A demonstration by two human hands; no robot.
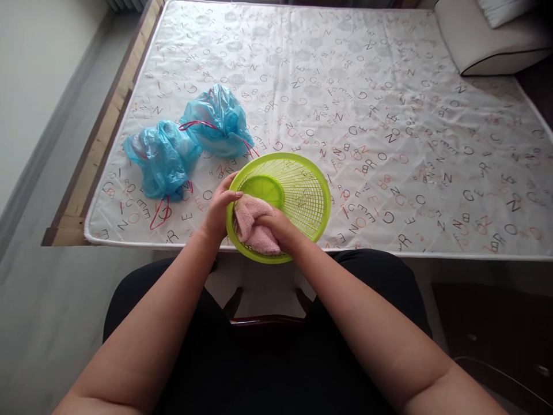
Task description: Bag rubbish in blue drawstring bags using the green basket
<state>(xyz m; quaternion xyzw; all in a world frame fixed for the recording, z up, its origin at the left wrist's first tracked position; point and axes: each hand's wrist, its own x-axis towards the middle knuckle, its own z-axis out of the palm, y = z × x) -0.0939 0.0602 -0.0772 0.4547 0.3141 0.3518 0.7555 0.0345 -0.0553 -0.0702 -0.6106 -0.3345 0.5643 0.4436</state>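
A lime-green plastic basket [325,202] with mesh sides is tilted toward me at the front edge of the mattress. My left hand [219,208] grips its left rim, the thumb lying over the edge and the other fingers mostly hidden behind the wall. Inside the basket, a folded pink cloth [254,222] rests against the left and lower part of the wall. My right hand [280,227] reaches in over the near rim and is closed on the cloth, its fingertips partly covered by the folds.
Two blue plastic bags [162,158] with red drawstrings lie at the left on the letter-patterned mattress [367,115]. A wooden bed frame [116,98] runs along the left side. A pale cushioned piece [488,46] stands at the far right. My knees are below the front edge.
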